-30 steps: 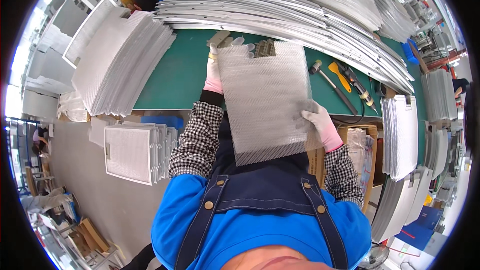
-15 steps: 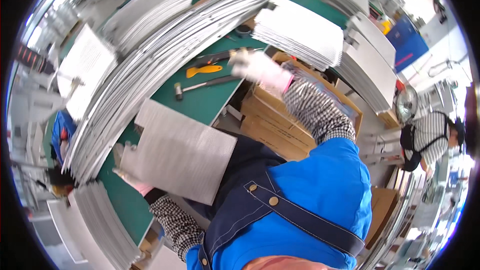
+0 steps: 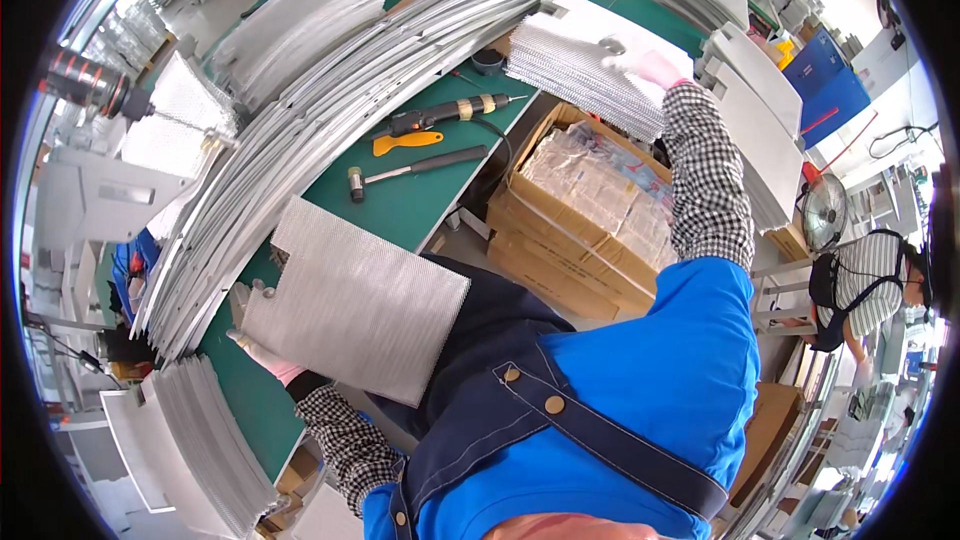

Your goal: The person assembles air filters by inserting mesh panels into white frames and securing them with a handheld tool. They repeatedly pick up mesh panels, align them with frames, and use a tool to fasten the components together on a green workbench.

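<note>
A grey, finely textured metal panel (image 3: 360, 305) with a notch in one corner lies tilted before my body. My gloved left hand (image 3: 262, 348) grips its left edge; part of the fingers is behind the panel. At the upper right, my gloved right hand (image 3: 645, 65) reaches over a stack of white textured panels (image 3: 570, 50). Its fingers look apart over the top sheet, though glove and panel nearly blend. On the green table (image 3: 400, 210) lie a rubber-headed hammer (image 3: 420, 170), a yellow scraper (image 3: 407, 143) and a power screwdriver (image 3: 445, 115).
A long row of stacked metal panels (image 3: 290, 130) crosses the table's far side. An open cardboard box (image 3: 590, 185) with plastic-wrapped contents stands right of the table. More panels (image 3: 195, 440) are stacked at lower left. A person in a striped shirt (image 3: 868, 275) is at far right.
My right hand has moved right and away, from above the tools and box to the white panel stack. My left hand and its panel have barely moved.
</note>
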### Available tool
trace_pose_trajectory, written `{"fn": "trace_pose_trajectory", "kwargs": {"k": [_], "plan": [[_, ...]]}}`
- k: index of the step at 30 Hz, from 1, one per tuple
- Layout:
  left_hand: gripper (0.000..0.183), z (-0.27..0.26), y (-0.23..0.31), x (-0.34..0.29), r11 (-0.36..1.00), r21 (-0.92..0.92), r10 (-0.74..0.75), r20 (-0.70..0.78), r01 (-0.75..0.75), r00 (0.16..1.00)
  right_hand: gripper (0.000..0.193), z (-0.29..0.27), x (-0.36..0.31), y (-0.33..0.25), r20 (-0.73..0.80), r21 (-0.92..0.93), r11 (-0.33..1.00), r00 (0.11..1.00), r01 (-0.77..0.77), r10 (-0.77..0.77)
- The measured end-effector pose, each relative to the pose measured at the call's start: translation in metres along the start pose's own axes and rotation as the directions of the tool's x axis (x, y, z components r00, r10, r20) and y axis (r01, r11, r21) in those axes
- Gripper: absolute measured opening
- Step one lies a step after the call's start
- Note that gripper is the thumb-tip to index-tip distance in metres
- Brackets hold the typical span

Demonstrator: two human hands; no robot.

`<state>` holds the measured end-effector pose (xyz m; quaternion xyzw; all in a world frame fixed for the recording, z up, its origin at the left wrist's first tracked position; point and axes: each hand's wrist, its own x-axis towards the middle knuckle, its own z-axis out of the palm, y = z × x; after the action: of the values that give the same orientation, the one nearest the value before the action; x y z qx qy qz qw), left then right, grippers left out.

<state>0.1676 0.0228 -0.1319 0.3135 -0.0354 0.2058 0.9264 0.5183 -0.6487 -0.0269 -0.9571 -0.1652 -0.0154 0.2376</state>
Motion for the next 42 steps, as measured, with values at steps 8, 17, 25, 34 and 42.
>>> {"fn": "trace_pose_trajectory", "kwargs": {"k": [8, 17, 25, 34, 42], "plan": [[0.092, -0.018, 0.004, -0.004, 0.989, 0.130, 0.091, -0.204, -0.065, 0.975, 0.032, -0.040, -0.052, -0.178, -0.944, -0.252, 0.963, 0.196, 0.096, -0.266], [0.099, 0.012, 0.008, -0.004, 0.892, 0.449, 0.222, -0.336, -0.051, 0.915, 0.048, 0.230, -0.071, -0.322, 0.259, 0.901, 0.390, 0.957, -0.189, -0.133], [0.091, -0.032, 0.006, 0.000, 0.967, -0.254, -0.021, -0.124, -0.012, 0.992, 0.040, 0.279, -0.068, -0.369, 0.530, 0.829, 0.407, 0.772, -0.383, -0.352], [0.085, -0.014, 0.007, 0.000, 0.968, -0.251, -0.044, -0.196, -0.007, 0.980, 0.041, 0.291, -0.061, -0.361, 0.485, 0.807, 0.513, 0.824, -0.292, -0.294], [0.112, 0.005, 0.038, 0.002, 0.979, -0.128, 0.156, -0.025, -0.158, 0.987, 0.073, 0.276, -0.054, -0.360, 0.353, 0.516, 0.834, 0.839, 0.195, -0.414]]}}
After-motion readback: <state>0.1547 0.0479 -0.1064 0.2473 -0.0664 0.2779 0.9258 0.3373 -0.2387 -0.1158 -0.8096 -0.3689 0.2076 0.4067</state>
